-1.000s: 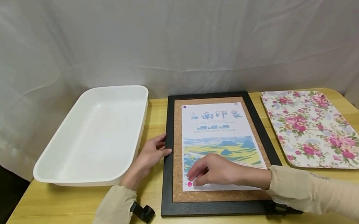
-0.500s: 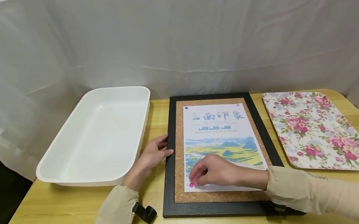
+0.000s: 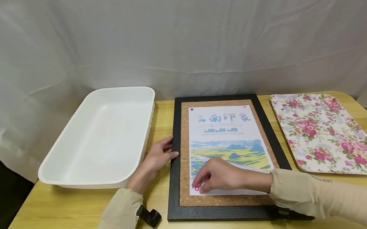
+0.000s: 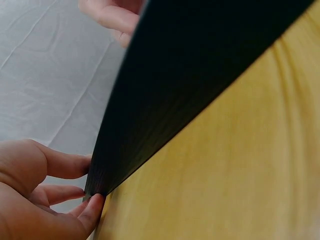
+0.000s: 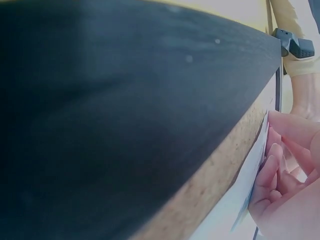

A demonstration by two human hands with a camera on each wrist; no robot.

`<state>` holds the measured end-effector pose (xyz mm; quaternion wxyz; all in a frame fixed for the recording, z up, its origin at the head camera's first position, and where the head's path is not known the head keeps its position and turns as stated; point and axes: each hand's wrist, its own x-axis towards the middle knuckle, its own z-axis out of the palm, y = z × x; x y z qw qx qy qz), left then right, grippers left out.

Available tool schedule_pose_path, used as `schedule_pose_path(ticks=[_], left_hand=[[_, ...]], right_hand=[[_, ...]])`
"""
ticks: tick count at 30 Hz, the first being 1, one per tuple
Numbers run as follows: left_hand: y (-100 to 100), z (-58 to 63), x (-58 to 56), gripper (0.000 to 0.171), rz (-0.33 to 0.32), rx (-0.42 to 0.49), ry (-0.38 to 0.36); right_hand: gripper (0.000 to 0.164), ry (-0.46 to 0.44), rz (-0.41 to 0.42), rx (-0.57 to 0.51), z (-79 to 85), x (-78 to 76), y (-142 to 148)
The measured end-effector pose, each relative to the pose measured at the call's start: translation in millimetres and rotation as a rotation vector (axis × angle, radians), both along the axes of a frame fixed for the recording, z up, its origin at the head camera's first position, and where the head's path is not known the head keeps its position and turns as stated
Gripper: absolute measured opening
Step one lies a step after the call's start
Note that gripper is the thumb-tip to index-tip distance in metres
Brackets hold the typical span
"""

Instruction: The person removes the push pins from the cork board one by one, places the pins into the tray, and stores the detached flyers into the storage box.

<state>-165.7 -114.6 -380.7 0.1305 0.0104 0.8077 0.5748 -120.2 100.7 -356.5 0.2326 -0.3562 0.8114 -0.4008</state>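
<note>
A sheet of paper (image 3: 222,128) with a printed landscape lies on a cork board with a black frame (image 3: 175,178). Near the sheet's lower left corner, my right hand (image 3: 218,174) pinches a pink pushpin (image 3: 197,188) between thumb and forefinger. In the right wrist view, the right hand (image 5: 287,170) is low over the paper's edge, with the pin hidden. A purple pushpin (image 3: 192,109) sits at the upper left corner and a pale one (image 3: 245,106) at the upper right. My left hand (image 3: 156,155) touches the frame's left side with thumb and fingertips.
On the left of the wooden table (image 3: 44,224) stands a deep white tray (image 3: 49,173); its right side is close to my left forearm. A flowered tray (image 3: 327,133) lies to the right of the board. Behind them hangs a grey curtain (image 3: 212,40).
My right thumb and forefinger, spread beside the pink pushpin earlier, have closed in on it. The left hand stays at the frame. The whole head view has shifted slightly.
</note>
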Motion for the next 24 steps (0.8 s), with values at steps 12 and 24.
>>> schedule_pose_path(ticks=[12,24], left_hand=[[0.4,-0.8,0.0,0.064,0.003,-0.001,0.004],[0.8,-0.1,0.3,0.064,0.004,0.012,0.003]], right_hand=[[0.011,0.014,-0.002,0.013,2.9,1.9,-3.7],[0.012,0.050,-0.002,0.042,4.7,1.6,-5.0]])
